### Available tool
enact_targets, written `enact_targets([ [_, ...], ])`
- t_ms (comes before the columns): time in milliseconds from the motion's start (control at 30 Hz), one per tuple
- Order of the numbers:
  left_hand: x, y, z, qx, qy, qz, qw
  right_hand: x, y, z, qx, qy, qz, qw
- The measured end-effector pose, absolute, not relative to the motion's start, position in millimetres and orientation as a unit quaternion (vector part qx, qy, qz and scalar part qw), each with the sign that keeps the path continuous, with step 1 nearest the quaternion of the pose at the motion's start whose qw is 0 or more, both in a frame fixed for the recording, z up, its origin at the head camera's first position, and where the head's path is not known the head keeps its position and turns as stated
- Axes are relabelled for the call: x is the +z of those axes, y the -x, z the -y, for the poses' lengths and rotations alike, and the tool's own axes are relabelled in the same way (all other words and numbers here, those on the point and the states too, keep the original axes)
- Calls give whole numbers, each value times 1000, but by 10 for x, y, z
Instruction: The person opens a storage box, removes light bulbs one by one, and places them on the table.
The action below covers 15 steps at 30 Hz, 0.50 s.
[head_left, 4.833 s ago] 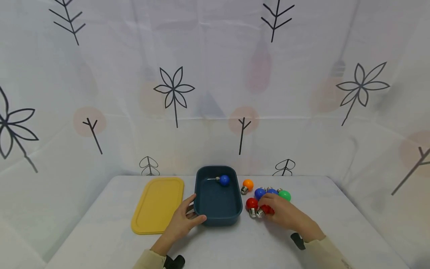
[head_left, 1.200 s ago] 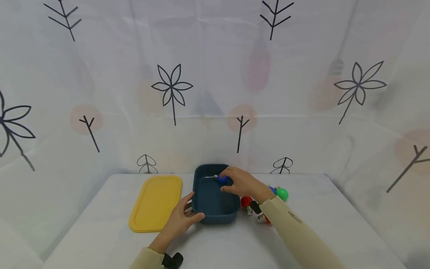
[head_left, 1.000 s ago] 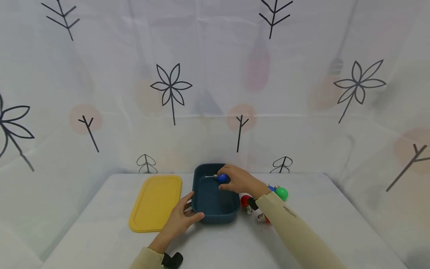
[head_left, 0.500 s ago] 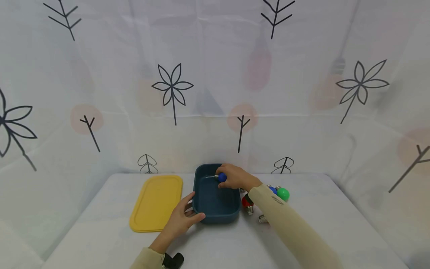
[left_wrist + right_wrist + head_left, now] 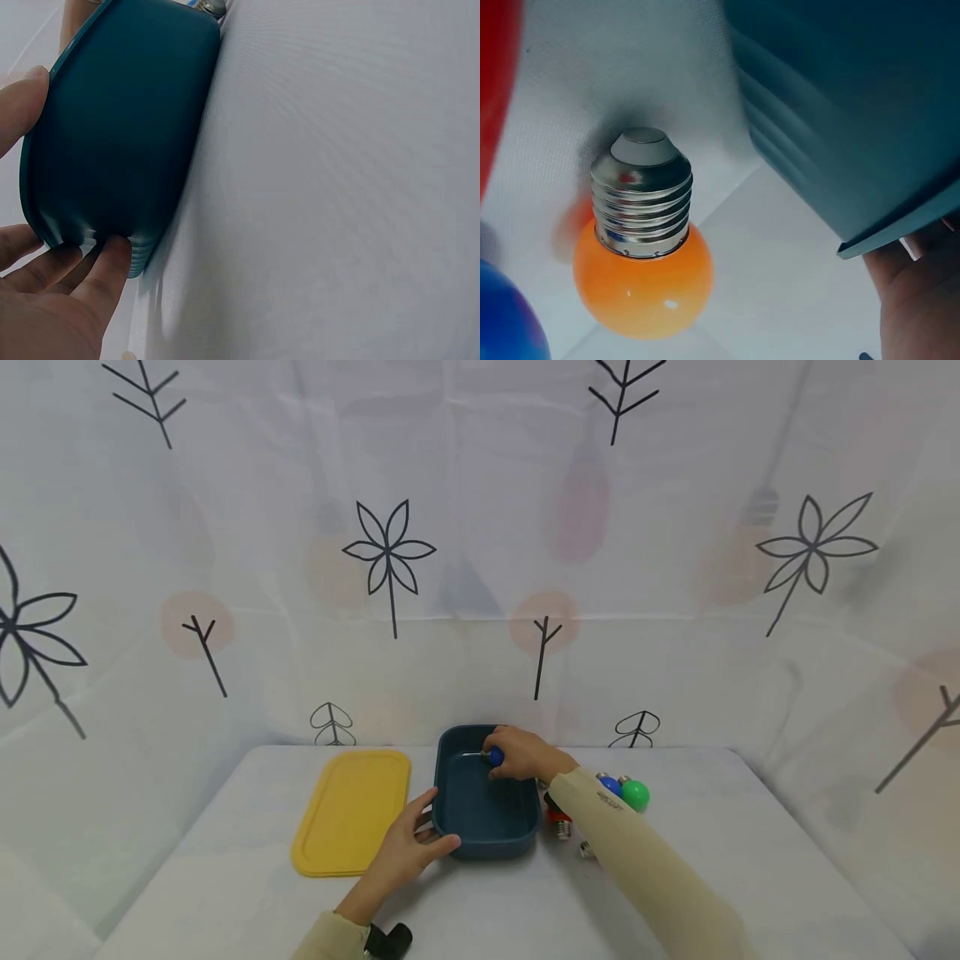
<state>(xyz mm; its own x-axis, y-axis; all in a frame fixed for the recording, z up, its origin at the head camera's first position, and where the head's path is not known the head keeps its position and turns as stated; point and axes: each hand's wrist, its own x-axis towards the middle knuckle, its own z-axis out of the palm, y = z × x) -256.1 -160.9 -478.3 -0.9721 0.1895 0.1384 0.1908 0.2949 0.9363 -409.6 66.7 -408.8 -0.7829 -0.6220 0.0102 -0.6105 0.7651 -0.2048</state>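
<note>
My left hand (image 5: 408,847) grips the near left corner of a deep dark teal box (image 5: 487,852). In the left wrist view its thumb lies at the rim, with several fingertips (image 5: 114,255) against the side wall. My right hand (image 5: 525,753) reaches into the back right of the box. A blue light bulb (image 5: 496,756) sits between its thumb and fingers, metal base pointing left. On the table right of the box are an orange bulb (image 5: 645,285), a blue bulb (image 5: 611,786), a green bulb (image 5: 636,795) and a red bulb (image 5: 559,815), partly behind the right sleeve.
A flat yellow lid-like panel (image 5: 352,814) with rounded corners lies left of the box. A screw base (image 5: 587,850) shows below the right sleeve. The white table (image 5: 247,860) meets a patterned white curtain (image 5: 465,677) behind.
The right hand has left the red bulbs on the table for the blue bulb in the box; over the last second its fingers have drawn in around that bulb. The left hand stays on the box.
</note>
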Motion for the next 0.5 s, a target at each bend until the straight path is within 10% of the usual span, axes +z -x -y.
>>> enact_targets([
  [500, -4789, 2550, 1614, -593, 128, 795, -2, -4116, 4071, -624, -63, 337, -938, 39],
])
